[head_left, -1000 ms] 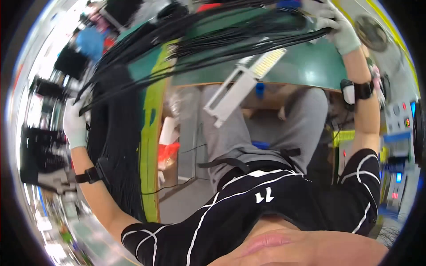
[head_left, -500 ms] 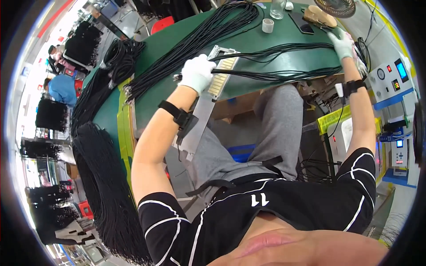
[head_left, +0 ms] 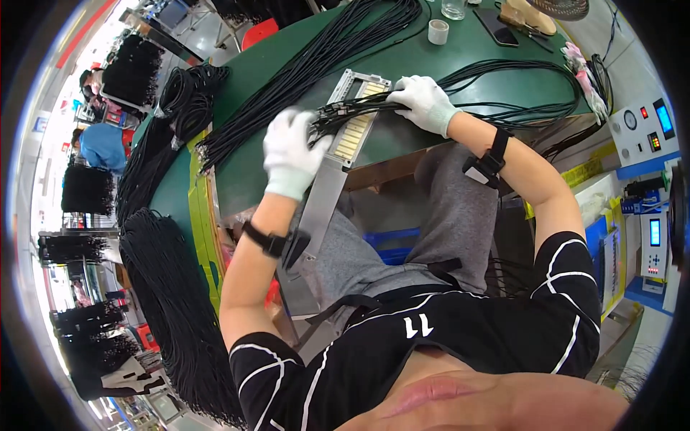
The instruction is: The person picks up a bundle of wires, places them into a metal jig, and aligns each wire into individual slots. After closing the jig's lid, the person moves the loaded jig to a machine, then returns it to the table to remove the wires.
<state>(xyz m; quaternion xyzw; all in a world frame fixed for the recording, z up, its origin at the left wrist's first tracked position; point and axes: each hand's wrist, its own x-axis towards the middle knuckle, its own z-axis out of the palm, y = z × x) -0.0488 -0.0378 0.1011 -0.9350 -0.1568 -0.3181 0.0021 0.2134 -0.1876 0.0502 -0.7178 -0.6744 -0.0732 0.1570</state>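
Note:
A bundle of black cables loops across the green table, its connector ends lying over a metal fixture with a row of pale yellow slots. White-gloved, my right hand is closed around the bundle just right of the fixture. My left hand, also gloved, is at the fixture's left side beside the connector ends. Its thumb stands apart from its fingers, which are slightly blurred; nothing shows in its grasp.
Long black cable bundles cover the table's left part, and another thick bundle hangs at its left edge. Toward the back right are a white tape roll, a phone and pink-and-white gloves. Control boxes stand at right.
My right hand has come from the far right to the middle and now grips the cables near the fixture. My left hand has moved slightly left and down, its fingers loosened from the bundle.

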